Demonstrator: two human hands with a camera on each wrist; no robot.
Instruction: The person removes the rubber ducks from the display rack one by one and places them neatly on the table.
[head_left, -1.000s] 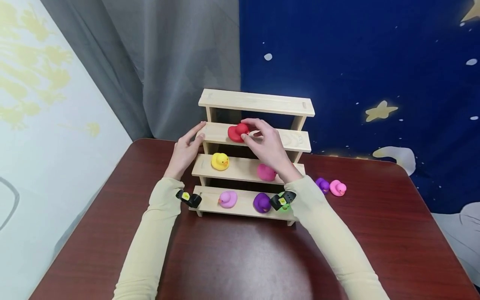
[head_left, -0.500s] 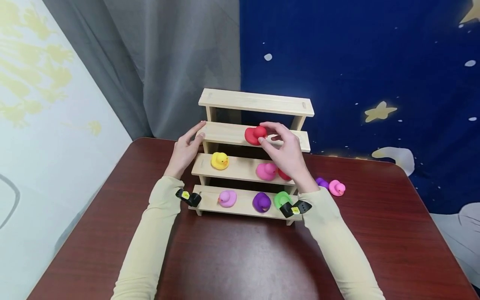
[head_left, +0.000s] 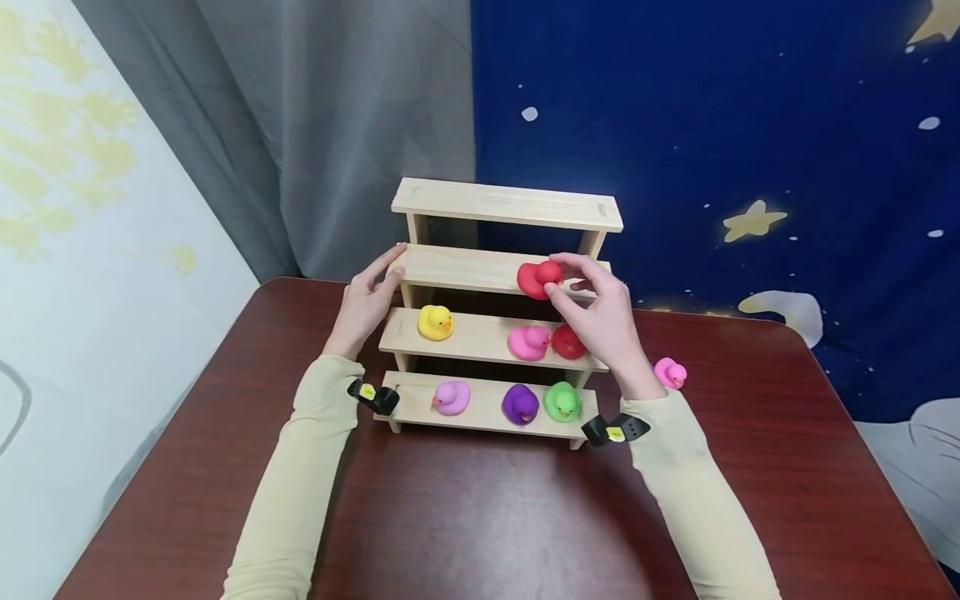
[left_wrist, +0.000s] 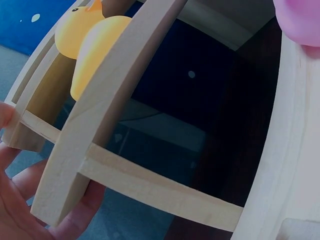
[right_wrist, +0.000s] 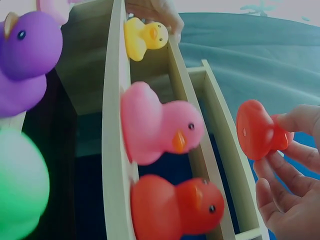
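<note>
My right hand (head_left: 603,317) pinches a red rubber duck (head_left: 536,281) by its head, between thumb and fingers, at the right part of the second tier from the top. In the right wrist view the duck's flat underside (right_wrist: 247,131) shows, turned away from the palm. My left hand (head_left: 362,307) grips the left end of that tier of the wooden stepped shelf (head_left: 457,264), thumb at the front edge. One tier lower stand a yellow duck (head_left: 436,322), a pink duck (head_left: 528,342) and another red duck (head_left: 567,342).
On the lowest tier sit a lilac duck (head_left: 452,398), a purple duck (head_left: 521,404) and a green duck (head_left: 562,402). A pink duck (head_left: 670,372) lies on the dark wooden table (head_left: 480,517), right of the shelf. Grey and blue curtains (head_left: 637,167) hang behind.
My right hand has carried the red duck rightward along the second tier from the top. The lower red and green ducks are now uncovered; my arm hides the purple duck on the table.
</note>
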